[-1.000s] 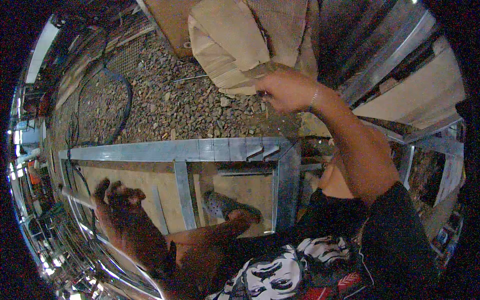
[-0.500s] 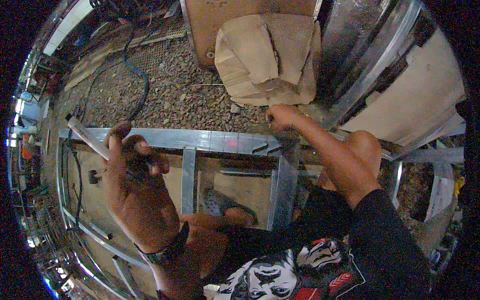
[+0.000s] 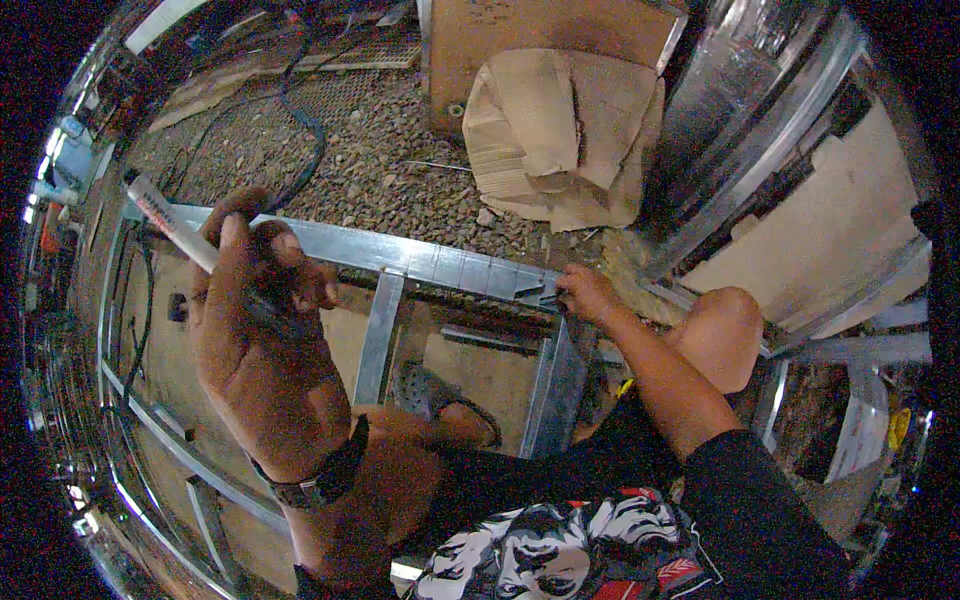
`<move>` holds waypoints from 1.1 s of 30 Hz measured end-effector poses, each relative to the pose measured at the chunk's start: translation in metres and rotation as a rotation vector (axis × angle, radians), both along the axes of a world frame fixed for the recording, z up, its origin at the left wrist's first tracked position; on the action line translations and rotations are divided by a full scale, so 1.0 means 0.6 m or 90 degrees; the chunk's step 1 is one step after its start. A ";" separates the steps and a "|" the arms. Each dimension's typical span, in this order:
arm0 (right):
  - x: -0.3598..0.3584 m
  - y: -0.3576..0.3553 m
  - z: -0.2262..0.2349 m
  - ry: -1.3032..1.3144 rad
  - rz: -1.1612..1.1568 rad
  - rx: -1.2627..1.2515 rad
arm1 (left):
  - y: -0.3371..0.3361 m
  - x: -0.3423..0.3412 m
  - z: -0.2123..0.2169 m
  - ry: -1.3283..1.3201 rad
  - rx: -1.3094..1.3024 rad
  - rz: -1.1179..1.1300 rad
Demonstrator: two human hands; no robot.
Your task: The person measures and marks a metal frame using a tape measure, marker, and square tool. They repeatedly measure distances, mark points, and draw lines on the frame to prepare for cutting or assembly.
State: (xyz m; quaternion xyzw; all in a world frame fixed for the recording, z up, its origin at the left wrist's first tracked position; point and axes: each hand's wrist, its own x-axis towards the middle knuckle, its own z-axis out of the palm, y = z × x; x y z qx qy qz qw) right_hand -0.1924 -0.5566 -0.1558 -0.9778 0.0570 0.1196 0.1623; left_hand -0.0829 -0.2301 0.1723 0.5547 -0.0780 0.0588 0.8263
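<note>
A white marker with a dark tip (image 3: 170, 220) sticks out between the curled fingers of my left hand (image 3: 265, 300), raised over the left part of a shiny metal frame. The frame's far bar (image 3: 430, 265) is a flat silver tube with several thin cross lines toward its right. At that bar's right end my right hand (image 3: 592, 295) is closed, its fingertips at the bar's edge beside a small dark notch or mark. Whatever it grips is too small and blurred to name. A silver crosspiece (image 3: 378, 340) joins the bar from the near side.
Beyond the bar is gravel (image 3: 380, 165), with folded cardboard (image 3: 560, 140) against a brown board (image 3: 540, 30). A dark cable (image 3: 318, 150) crosses the gravel. My shod foot (image 3: 425, 390) is inside the frame. Metal lengths and a tan sheet (image 3: 820, 220) stand at right.
My right hand has come down from above the far bar to its right end. The view has shifted a little. My left hand still holds the marker.
</note>
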 end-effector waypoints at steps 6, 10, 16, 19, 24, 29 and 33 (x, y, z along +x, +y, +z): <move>0.026 0.027 0.006 -0.251 0.045 0.097 | -0.024 -0.006 0.002 0.032 0.041 0.053; 0.032 0.041 0.011 -0.268 0.063 0.133 | -0.034 -0.006 -0.006 0.019 0.065 0.041; 0.037 0.043 0.007 -0.247 0.062 0.086 | -0.047 -0.009 0.006 0.052 0.112 0.065; 0.037 0.036 0.005 -0.200 0.039 0.055 | -0.056 -0.008 -0.016 -0.052 0.286 0.133; 0.037 0.042 0.014 -0.181 0.033 0.077 | -0.067 -0.005 0.004 0.082 0.142 0.074; 0.038 0.046 0.010 -0.223 0.052 0.084 | -0.071 -0.010 0.016 0.131 0.027 0.066; 0.039 0.038 -0.003 -0.238 0.060 0.094 | -0.075 -0.011 0.013 0.100 0.088 0.084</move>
